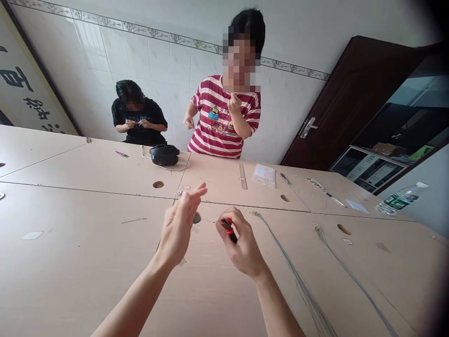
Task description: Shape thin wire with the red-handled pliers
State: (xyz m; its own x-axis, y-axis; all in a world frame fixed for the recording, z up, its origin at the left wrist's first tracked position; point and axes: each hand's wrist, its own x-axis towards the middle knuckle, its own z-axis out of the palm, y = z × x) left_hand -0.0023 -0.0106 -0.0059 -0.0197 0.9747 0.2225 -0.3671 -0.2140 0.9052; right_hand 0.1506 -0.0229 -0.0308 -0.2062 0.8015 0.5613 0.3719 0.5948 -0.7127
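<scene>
My left hand (179, 227) is raised over the table with its fingers stretched out and held together, edge-on to me; I see nothing gripped in it. To its right, my right hand (243, 245) is closed around a small pair of pliers (228, 228) with red and black parts. A thin dark strand (209, 221) runs left from the right fingertips toward my left hand; its far end is hard to make out. Just right of that hand lies a bundle of thin grey-blue cords (280, 245) with metal clasps at the top.
A second cord bundle (345, 264) lies farther right. Beyond are a ruler (242, 176), a plastic bag (264, 175), a pen (285, 178), a black device (164, 155) and a water bottle (400, 199). Two people (224, 117) are across the table (87, 271), which has round holes.
</scene>
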